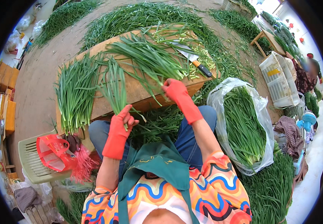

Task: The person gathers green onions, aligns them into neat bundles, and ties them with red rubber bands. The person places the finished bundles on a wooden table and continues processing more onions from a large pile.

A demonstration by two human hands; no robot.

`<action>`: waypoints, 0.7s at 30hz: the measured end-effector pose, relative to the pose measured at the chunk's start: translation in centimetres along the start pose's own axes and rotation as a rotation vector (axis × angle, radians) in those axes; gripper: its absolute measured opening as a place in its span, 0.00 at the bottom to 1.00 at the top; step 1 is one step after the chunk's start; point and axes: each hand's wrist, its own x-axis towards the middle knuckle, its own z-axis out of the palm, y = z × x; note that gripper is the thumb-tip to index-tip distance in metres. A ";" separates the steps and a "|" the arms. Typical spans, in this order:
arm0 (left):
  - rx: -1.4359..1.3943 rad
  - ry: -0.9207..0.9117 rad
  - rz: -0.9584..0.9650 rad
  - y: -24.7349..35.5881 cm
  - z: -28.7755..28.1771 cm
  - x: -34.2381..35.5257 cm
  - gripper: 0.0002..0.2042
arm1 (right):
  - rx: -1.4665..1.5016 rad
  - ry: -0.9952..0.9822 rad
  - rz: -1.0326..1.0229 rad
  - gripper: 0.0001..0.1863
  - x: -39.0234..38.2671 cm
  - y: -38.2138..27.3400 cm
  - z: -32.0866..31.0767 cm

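Head view. The left hand (122, 123), in a red glove with a smooth, rubber-like finish, is partly closed. Thumb and index finger wrap the lower end of a small bunch (114, 89) of long green leaves; the other fingers curl loosely. The bunch stands above the fist, its leaves fanning over the near edge of the surface (98, 106) and its stem ends protruding below the grip.

The right hand (174, 89), in a matching glove, has its fingers drawn together at the stem ends of a larger loose heap (146, 56). Contact is at the fingertips; whether a stem is gripped cannot be told.

The surface is a brown wooden slab, worn and angular. The heap lies across its middle, with flat, ribbon-like blades and paler stems. A dense pile (77, 93) occupies the left end, stems aligned toward the wearer. At the right end lies a knife (195, 62) with a broad metal blade and an orange-and-black handle, beside short, pale-green trimmings (205, 56).

Right of the knees, a transparent, crinkled plastic bag (218, 108) contains upright-packed leaves (243, 125). At left, a slatted, pale-green plastic stool (29, 153) carries a glossy red bag (51, 153) and stringy pink-red strands (82, 164).
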 end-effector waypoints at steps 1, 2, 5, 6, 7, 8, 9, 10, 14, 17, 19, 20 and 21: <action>0.059 0.126 0.053 0.6 0.3 -0.7 0.06 | 0.296 -0.193 0.074 0.14 -1.9 -3.0 -1.5; 0.082 0.142 0.095 0.7 -1.0 -0.7 0.08 | 0.590 -0.384 0.164 0.13 -4.0 -4.9 -2.5; 0.147 0.290 0.085 0.0 -0.9 -1.3 0.11 | 0.436 -0.516 0.226 0.11 -7.8 -2.8 -0.4; 0.182 0.293 0.090 -0.3 -1.2 -1.5 0.12 | 0.294 -0.494 0.208 0.12 -8.9 -2.4 0.5; 0.207 0.291 0.088 -0.8 -1.5 -1.6 0.13 | 0.509 -0.540 0.259 0.11 -10.0 -3.1 0.4; 0.217 0.293 0.071 -1.0 -1.7 -1.6 0.13 | 0.726 -0.581 0.311 0.11 -10.8 -3.9 -0.1; 0.233 0.290 0.057 -1.0 -1.6 -1.3 0.13 | 0.756 -0.546 0.315 0.10 -10.9 -4.1 -0.3; 0.248 0.288 0.043 -1.0 -1.6 -1.3 0.13 | 0.753 -0.537 0.333 0.10 -11.1 -3.9 -0.1; 0.317 0.253 -0.053 -2.0 -0.2 -1.4 0.10 | 0.811 -0.566 0.320 0.09 -12.2 -5.6 -0.7; 0.308 0.216 -0.133 -3.5 0.3 0.0 0.10 | 0.760 -0.630 0.298 0.10 -12.6 -5.5 1.6; 0.389 0.187 -0.154 -4.6 -0.2 1.2 0.09 | 0.779 -0.651 0.290 0.10 -13.1 -5.6 2.2; 0.347 0.172 -0.157 -4.9 -0.6 1.5 0.09 | 0.763 -0.671 0.286 0.10 -13.0 -5.6 2.0; 0.311 0.161 -0.158 -4.9 -0.6 1.4 0.09 | 0.777 -0.704 0.316 0.11 -12.8 -5.4 2.1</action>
